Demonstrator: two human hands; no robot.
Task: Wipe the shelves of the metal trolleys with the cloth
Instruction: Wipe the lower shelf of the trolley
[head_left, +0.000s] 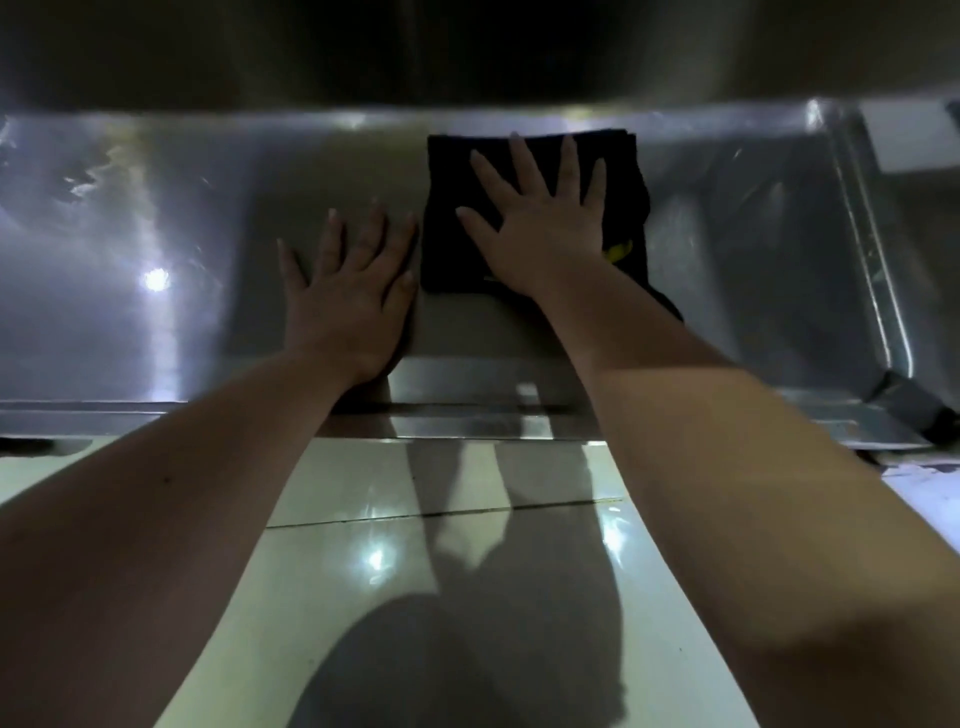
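Metal trolley shelf (156, 234): long axis runs left to right, with bare metal on both sides of the work area.

Cloth (452, 171): dark and folded, flat on the shelf right of centre, far edge at the rear wall, long axis front to back.

Right hand (540, 228): directly on the cloth, grip spread, fingers straight and pressing down.

Left hand (348, 296): spread flat on bare metal, just beside the cloth's left edge.

Judgement: the right hand should drive the stroke sideways along the shelf.

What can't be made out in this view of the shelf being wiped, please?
Head view only.
The cloth: its middle is covered by the right hand.
The yellow mark on it: half hidden by that hand, unreadable.
The shelf: left end cut off by the frame edge.
Space above the shelf: too dark.
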